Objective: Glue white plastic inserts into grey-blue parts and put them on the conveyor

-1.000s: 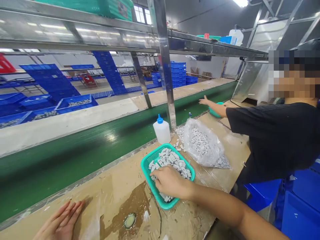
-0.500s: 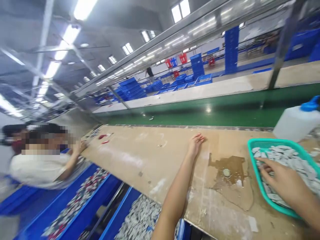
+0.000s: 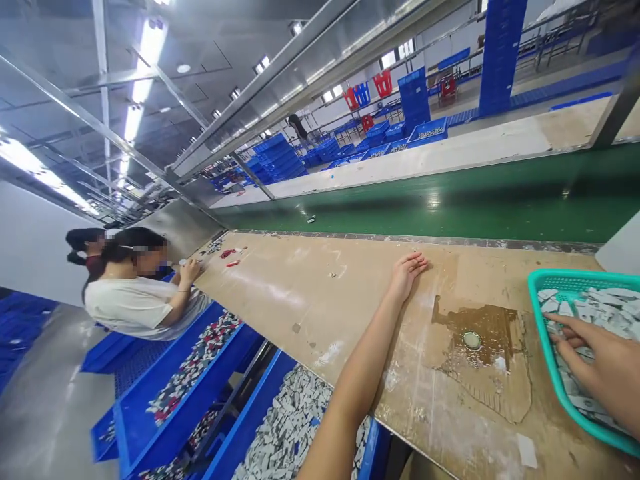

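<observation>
My left hand (image 3: 409, 272) lies on the brown worktable, palm partly up, fingers loosely stretched and holding nothing. Over the left part of a turquoise plastic basket (image 3: 544, 357) is my right hand (image 3: 600, 360), its index finger extended and the others slightly bent, with nothing visible between them. Its fingertips are at the flat grey-white pieces (image 3: 613, 303) heaped in the basket; whether they touch is hard to tell. A small round pale disc (image 3: 472, 341) sits on a dark, torn patch of the tabletop between my two hands.
Below the table's near edge stands a blue bin (image 3: 250, 417) of grey pieces, with another blue bin (image 3: 175, 407) of mixed pieces farther left. A co-worker (image 3: 133, 300) sits at the table's far left. A green conveyor belt (image 3: 400, 203) runs behind the table.
My view has shifted, so the table, the basket and the co-worker appear farther right. Both hands keep nearly the same places on the table and at the basket.
</observation>
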Demonstrator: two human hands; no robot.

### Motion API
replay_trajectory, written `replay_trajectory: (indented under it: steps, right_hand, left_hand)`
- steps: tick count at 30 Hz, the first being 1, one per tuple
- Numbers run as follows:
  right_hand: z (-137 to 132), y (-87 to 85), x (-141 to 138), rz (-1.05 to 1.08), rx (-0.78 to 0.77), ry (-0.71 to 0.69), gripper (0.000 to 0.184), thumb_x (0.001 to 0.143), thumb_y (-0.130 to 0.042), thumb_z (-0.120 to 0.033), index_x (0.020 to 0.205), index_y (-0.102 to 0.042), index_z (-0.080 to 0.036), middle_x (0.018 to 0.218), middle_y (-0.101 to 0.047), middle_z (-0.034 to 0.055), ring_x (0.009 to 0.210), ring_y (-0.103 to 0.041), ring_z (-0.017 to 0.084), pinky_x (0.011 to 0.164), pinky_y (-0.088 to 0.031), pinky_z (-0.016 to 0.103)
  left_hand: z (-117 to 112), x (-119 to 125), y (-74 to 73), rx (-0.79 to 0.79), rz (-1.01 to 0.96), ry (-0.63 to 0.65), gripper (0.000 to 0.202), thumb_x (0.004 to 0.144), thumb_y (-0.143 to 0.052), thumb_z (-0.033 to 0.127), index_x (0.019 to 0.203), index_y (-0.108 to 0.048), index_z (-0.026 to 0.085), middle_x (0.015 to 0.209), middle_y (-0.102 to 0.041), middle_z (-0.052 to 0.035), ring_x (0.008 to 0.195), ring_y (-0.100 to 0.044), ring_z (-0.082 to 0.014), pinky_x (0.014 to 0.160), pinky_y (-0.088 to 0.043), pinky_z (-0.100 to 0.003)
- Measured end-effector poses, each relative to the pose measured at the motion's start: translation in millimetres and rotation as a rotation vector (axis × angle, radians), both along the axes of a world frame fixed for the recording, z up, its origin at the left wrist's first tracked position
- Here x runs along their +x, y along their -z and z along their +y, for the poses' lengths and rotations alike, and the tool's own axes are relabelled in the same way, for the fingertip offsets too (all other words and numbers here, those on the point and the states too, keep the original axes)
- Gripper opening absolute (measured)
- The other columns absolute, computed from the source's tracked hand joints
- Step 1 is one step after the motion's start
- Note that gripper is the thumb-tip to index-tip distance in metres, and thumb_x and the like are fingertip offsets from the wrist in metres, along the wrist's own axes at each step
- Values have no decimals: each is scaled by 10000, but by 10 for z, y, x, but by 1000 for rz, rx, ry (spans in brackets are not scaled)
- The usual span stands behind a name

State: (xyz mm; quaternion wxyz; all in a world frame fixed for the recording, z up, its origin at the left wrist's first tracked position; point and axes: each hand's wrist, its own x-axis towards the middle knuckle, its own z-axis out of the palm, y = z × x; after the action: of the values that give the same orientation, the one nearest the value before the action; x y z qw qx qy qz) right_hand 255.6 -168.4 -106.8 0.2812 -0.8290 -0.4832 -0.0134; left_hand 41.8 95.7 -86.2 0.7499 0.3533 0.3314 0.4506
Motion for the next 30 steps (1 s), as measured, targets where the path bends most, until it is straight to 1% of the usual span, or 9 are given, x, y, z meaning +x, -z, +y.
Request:
replay_trajectory:
  steps: [2, 4, 8, 13, 17, 20, 24, 27, 30]
  right_hand:
    - [12, -172, -83, 56, 0, -15, 393, 747, -474, -461, 1026, -692, -292, 719, -721, 58, 653, -682, 298, 548, -473, 397]
    - [28, -311, -138, 112, 24, 21, 441, 773, -437, -451, 1079, -679, -246, 761, -730, 74, 709, -704, 298, 589, -499, 395]
    - [44, -486, -168, 171, 85, 52, 428, 795, -420, -413, 1085, -667, -218, 860, -739, 77, 742, -711, 269, 654, -524, 378]
    - [22, -539, -181, 219, 119, 71, 423, 788, -448, -398, 1109, -655, -217, 935, -728, 77, 752, -702, 247, 698, -531, 370]
    - [16, -530, -190, 222, 136, 64, 441, 767, -477, -393, 1135, -654, -223, 924, -723, 76, 759, -698, 246, 697, -529, 358]
    - [16, -549, -186, 273, 146, 75, 449, 754, -489, -407, 1127, -657, -221, 944, -726, 80, 767, -702, 248, 707, -531, 363]
    - [2, -611, -180, 425, 177, 98, 482, 738, -527, -422, 1145, -655, -199, 970, -715, 93, 775, -706, 246, 760, -533, 389]
    - [-4, -664, -173, 593, 275, 98, 490, 722, -576, -404, 1156, -658, -191, 982, -694, 95, 777, -697, 231, 754, -540, 382]
    - [-4, -713, -165, 800, 363, 65, 469, 699, -651, -390, 1131, -671, -208, 978, -681, 77, 825, -682, 222, 740, -555, 359]
  left_hand:
    - [-8, 3, -11, -2, 0, 5, 152, 695, -600, 31, 817, -682, 72, 744, -690, -82, 740, -702, -176, 1033, -474, -445]
    - [-17, 1, -23, -4, 1, 12, 150, 696, -613, 34, 823, -677, 83, 742, -693, -77, 739, -700, -173, 1040, -470, -443]
    - [-7, -16, -36, -10, -12, 16, 142, 704, -619, 35, 824, -665, 92, 737, -688, -57, 726, -691, -153, 1072, -449, -436]
    - [-16, -37, -45, -14, -37, 6, 150, 715, -596, 26, 833, -665, 88, 744, -680, -58, 741, -691, -151, 1066, -458, -424]
    - [-54, -38, -70, -13, -39, -15, 163, 704, -594, 18, 839, -670, 70, 754, -677, -76, 735, -691, -162, 1055, -465, -440]
    - [-68, -39, -85, -14, -39, -24, 164, 693, -607, 17, 835, -672, 68, 752, -675, -82, 733, -692, -168, 1057, -462, -451]
    - [-75, -69, -85, -28, -59, -24, 174, 693, -607, 20, 844, -670, 80, 757, -670, -76, 743, -694, -165, 1062, -466, -444]
    - [-59, -95, -71, -46, -68, -14, 183, 695, -611, 23, 849, -662, 109, 761, -676, -60, 757, -690, -150, 1065, -475, -414]
    - [-29, -102, -51, -57, -61, -1, 186, 707, -603, 25, 856, -661, 121, 769, -684, -50, 773, -689, -139, 1063, -485, -382]
